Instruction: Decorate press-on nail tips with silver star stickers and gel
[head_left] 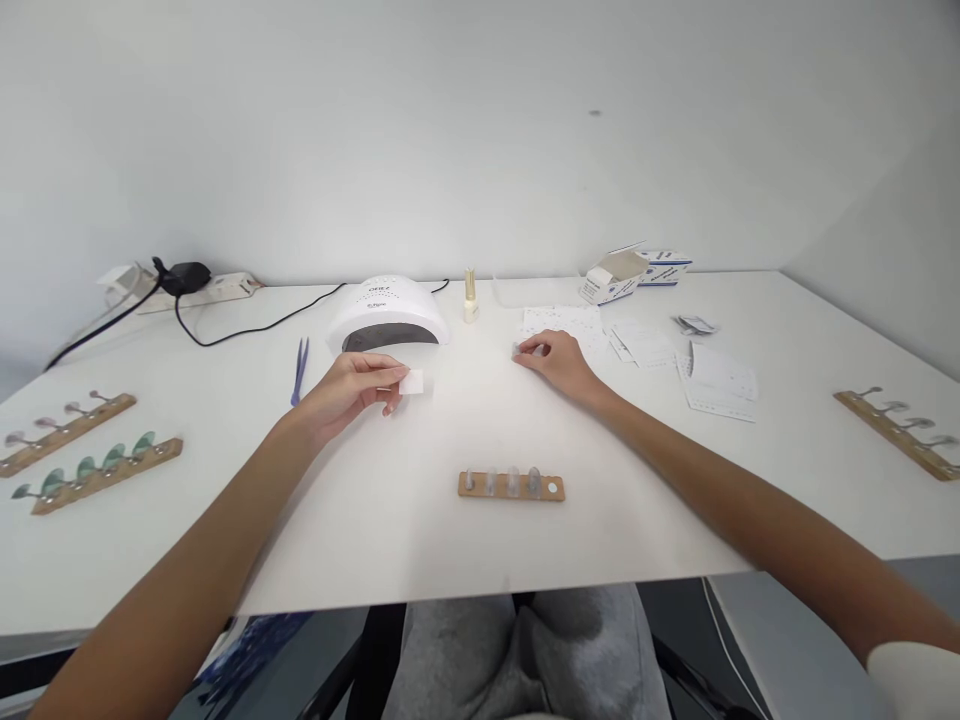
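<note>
My left hand [351,393] pinches a small white square card [412,382] between thumb and fingers, just in front of the white nail lamp [388,308]. On the table to the right, my right hand [553,362] is closed at its fingertips, beside the sheet with small markings [562,320]. A small greyish see-through bit shows at those fingertips, too small to name. Nearer to me lies a wooden strip [510,487] with several clear nail tips standing on it and a white dot at its right end. A polish bottle [470,298] stands upright behind the hands.
Purple tweezers [299,372] lie left of the lamp. Strips with green nail tips [109,475] and clear ones [67,432] sit at far left, another strip [900,432] at far right. An opened box [611,280], papers [720,380] and a power strip [217,290] are further back.
</note>
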